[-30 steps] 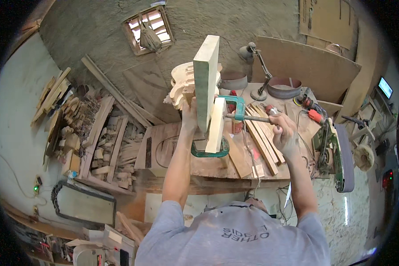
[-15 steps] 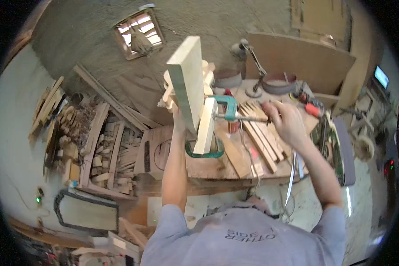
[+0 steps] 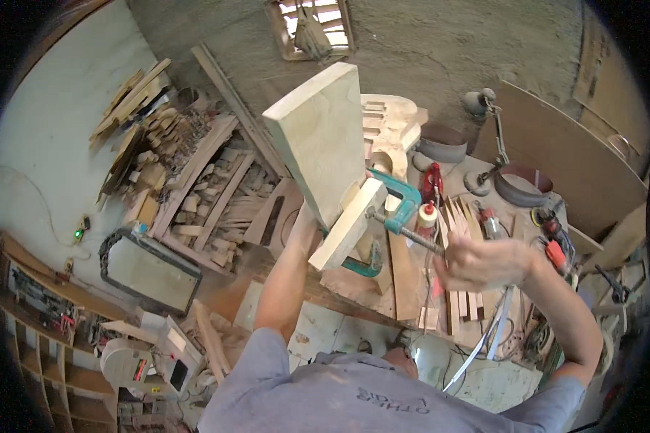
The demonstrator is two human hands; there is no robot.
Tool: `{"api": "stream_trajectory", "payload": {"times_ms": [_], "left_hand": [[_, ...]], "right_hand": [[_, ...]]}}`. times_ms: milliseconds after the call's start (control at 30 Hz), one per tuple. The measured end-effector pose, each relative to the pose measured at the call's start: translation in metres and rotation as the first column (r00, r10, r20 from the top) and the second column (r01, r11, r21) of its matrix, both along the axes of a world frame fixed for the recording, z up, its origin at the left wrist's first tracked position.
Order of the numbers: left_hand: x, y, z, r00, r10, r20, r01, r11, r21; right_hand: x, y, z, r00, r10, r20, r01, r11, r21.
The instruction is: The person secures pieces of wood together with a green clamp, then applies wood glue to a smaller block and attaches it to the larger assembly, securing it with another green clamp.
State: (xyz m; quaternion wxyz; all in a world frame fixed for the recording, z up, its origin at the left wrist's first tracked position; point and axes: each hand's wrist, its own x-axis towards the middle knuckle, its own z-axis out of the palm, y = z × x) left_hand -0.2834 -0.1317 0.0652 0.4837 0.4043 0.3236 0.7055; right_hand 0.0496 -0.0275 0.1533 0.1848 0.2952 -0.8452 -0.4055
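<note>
A pale wooden board (image 3: 318,133) stands tilted up in front of me, against a carved, guitar-shaped wooden piece (image 3: 390,119) with slots cut in it. A green G-clamp (image 3: 404,202) reaches around the work, and its threaded screw bears on a light wooden block (image 3: 350,224) beside the board. My left hand (image 3: 308,215) is at the board's lower end, its fingers hidden behind the wood. At the outer end of the screw, my right hand (image 3: 480,261) is closed with curled fingers, slightly blurred; the handle is covered by it.
Wood strips (image 3: 458,216), a red-capped glue bottle (image 3: 427,215) and a power tool (image 3: 552,238) lie on the workbench. A jointed lamp (image 3: 492,144) stands behind them. Wood offcuts (image 3: 209,187) fill racks at left, near a dark-framed mirror (image 3: 150,273).
My view has swung left, so the room appears shifted to the right. The board and clamp have tilted, and my right hand has turned at the screw's end.
</note>
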Motion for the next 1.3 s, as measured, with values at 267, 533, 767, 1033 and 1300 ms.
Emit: {"api": "stream_trajectory", "payload": {"times_ms": [267,533,767,1033,1300], "left_hand": [[0.000,0.005,-0.016,0.987,0.095,-0.128,-0.089,0.995,0.047],[-0.019,-0.004,-0.022,0.976,0.055,-0.210,-0.038,0.996,0.084],[-0.022,0.010,-0.023,0.984,-0.171,-0.046,0.176,0.977,0.120],[0.012,0.010,-0.008,0.997,-0.057,-0.054,0.066,0.982,0.177],[0.016,0.003,0.041,0.992,-0.074,-0.105,0.068,0.996,-0.055]], "right_hand": [[-0.038,-0.007,-0.023,0.843,0.490,-0.222,-0.472,0.871,0.132],[-0.034,-0.003,-0.010,0.837,0.546,-0.006,-0.537,0.826,0.172],[-0.024,-0.007,-0.006,0.856,0.517,-0.028,-0.507,0.848,0.153],[-0.020,-0.018,-0.019,0.850,0.508,-0.136,-0.459,0.843,0.279],[-0.021,-0.022,-0.022,0.908,0.374,-0.190,-0.378,0.926,0.014]]}}
